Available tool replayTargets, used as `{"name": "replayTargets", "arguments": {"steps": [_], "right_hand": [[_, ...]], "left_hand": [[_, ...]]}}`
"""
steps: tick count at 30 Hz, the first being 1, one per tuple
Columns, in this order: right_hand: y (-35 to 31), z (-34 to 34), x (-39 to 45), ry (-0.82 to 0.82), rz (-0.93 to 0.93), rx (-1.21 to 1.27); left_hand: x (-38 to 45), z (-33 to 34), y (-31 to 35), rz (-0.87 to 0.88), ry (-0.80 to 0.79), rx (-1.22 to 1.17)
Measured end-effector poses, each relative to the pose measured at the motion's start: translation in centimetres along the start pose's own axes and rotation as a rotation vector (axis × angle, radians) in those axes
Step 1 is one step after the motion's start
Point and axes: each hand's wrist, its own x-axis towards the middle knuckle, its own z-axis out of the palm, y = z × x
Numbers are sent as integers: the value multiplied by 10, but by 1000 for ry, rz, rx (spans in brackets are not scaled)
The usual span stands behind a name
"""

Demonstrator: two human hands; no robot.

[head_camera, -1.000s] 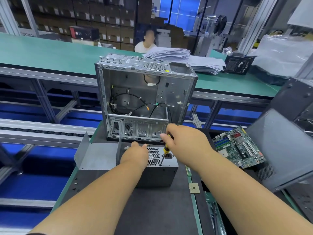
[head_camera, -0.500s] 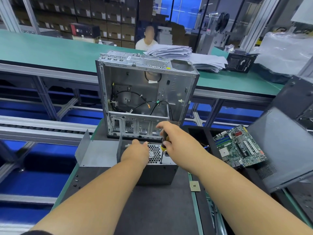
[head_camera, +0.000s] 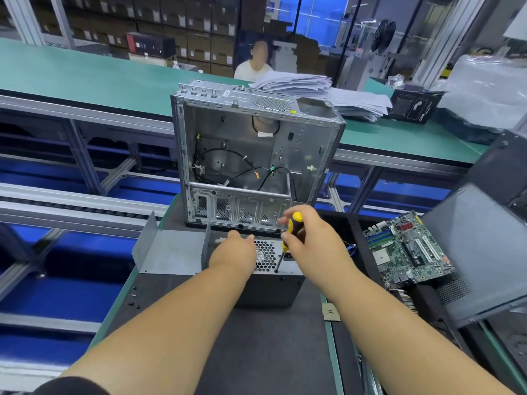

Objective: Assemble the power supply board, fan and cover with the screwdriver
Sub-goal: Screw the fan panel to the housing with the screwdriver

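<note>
While the tip sits on the box: the right hand (head_camera: 309,240) grips the screwdriver (head_camera: 291,233) by its yellow and black handle, shaft slanting down to the near right part of the top face of the power supply box (head_camera: 271,280)
Left hand (head_camera: 235,252): rests on the far left of the box top over the honeycomb fan grille (head_camera: 266,256); whether its fingers curl over the far edge I cannot tell
Power supply box: a dark metal box on the black mat of the bench (head_camera: 256,352), just in front of the open computer case (head_camera: 251,158), which stands upright with loose cables inside
Cover (head_camera: 171,252): a bent grey sheet-metal piece lying touching the left side of the box, not yet fitted as far as I can judge
Step in hand: driving a screw in the top face, by my reading; the screw head itself is too small to make out
Doing it well: stand the shaft closer to square on the screw so the tip does not cam out, press down along the shaft while turning, and let the left hand bear down so the box does not spin on the mat
Risk: a slipped tip could skid into the grille
Spare screws (head_camera: 134,299): small dark ones lie at the mat's left edge, within reach
Elsewhere: a green motherboard (head_camera: 405,249) lies well apart to the right, with a dark side panel (head_camera: 484,252) beyond it
</note>
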Motion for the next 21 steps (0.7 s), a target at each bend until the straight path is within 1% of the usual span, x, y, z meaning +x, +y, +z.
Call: {"name": "replayTargets", "arguments": {"steps": [2,5,7,9,11,12,16,19,21], "right_hand": [[1,-4,-2,10,-15,32],[-1,-6,-1,29,-65,-35],[-5,-7,-1,-25,-102,-84],[-10,-9,0,-129,-119,-59],[-13,-13,2,-183,-107,-57],[-13,-13,3,-175,-109,-89],[-12,-12,0,-30,-124,-217],[-14,-8,-1,7,-151,-249],[-13,-9,1,-12,-123,-164]], "left_hand": [[-2,-2,0,33,-6,31],[-1,-1,1,30,-19,34],[-1,0,1,-18,0,-38],[1,0,1,-48,24,-109],[3,1,1,-43,23,-112],[3,1,1,-53,34,-141],[-1,1,1,-42,77,-140],[-4,-3,0,25,-3,35],[-4,-5,-1,49,-9,58]]}}
